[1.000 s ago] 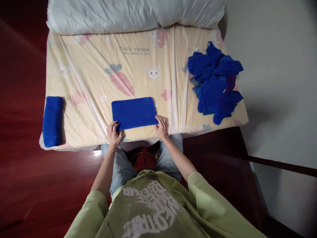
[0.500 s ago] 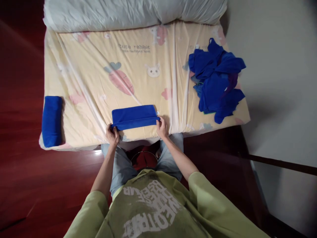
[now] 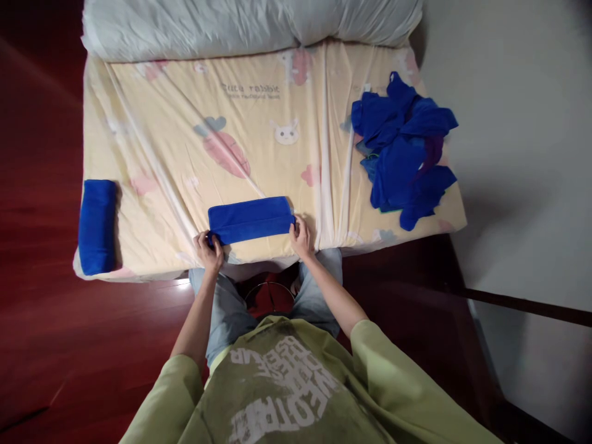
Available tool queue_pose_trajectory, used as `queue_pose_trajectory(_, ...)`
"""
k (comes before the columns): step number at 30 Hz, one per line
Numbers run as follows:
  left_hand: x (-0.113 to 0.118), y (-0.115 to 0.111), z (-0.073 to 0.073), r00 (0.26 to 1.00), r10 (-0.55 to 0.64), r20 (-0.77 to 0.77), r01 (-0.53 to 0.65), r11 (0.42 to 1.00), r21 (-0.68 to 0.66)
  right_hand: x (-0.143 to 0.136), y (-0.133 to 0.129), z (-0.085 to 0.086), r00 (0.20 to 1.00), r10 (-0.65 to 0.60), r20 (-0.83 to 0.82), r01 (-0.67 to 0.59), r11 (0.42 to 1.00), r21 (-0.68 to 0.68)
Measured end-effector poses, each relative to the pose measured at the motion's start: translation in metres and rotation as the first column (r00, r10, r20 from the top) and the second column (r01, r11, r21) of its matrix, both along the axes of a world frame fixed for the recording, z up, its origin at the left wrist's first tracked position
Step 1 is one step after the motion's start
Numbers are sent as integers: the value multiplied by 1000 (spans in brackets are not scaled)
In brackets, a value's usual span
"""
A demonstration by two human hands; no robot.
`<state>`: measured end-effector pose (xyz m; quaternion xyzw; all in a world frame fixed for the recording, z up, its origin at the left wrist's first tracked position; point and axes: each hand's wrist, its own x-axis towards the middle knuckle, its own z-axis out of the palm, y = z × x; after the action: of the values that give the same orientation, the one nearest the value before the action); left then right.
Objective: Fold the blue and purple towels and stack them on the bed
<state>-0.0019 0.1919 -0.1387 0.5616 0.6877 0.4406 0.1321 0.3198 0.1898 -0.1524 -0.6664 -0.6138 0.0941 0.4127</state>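
Observation:
A blue cloth (image 3: 250, 218), folded into a long strip, lies near the front edge of the bed. My left hand (image 3: 209, 250) pinches its near left corner. At the cloth's right end, my right hand (image 3: 300, 236) has its fingers closed on the near corner. A lengthwise crease runs along the strip between both hands. Far to the left, a thick folded blue bundle (image 3: 97, 227) sits at the bed's corner. On the right side lies a loose pile of crumpled blue cloths (image 3: 404, 148), with a bit of purple among them.
The bed has a yellow rabbit-and-carrot sheet (image 3: 263, 154) with wrinkles. A grey-white quilt (image 3: 250, 24) runs along its far side. Beyond the right edge stands a pale wall (image 3: 518, 154). Dark red floor (image 3: 92, 345) shows at the left and front.
The raised fold along the cloth's near edge now lies flatter. My left hand has shifted slightly left, and my right hand has moved slightly left at the right corner.

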Motion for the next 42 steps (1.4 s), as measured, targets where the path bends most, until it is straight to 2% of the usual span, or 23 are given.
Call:
queue_pose_trajectory(6,3,1,2,999,-20,-44,24,997,73,0,0,2,997,71,32,-73,996,45)
queue_pose_trajectory(13,-1,2,4,981,-156,-113,162,985,55,3,0,5,984,167,61,-167,986,-5)
queue_pose_trajectory(25,1,4,13,981,-132,-144,133,991,-7,0,1,10,990,143,22,-142,990,-16)
queue_pose_trajectory(35,2,4,18,967,-155,-201,147,988,-53,-1,2,11,991,130,25,-130,992,-10)
queue_pose_trajectory(42,0,4,19,960,-194,-200,182,980,-78,4,-1,14,985,170,39,-169,985,-22)
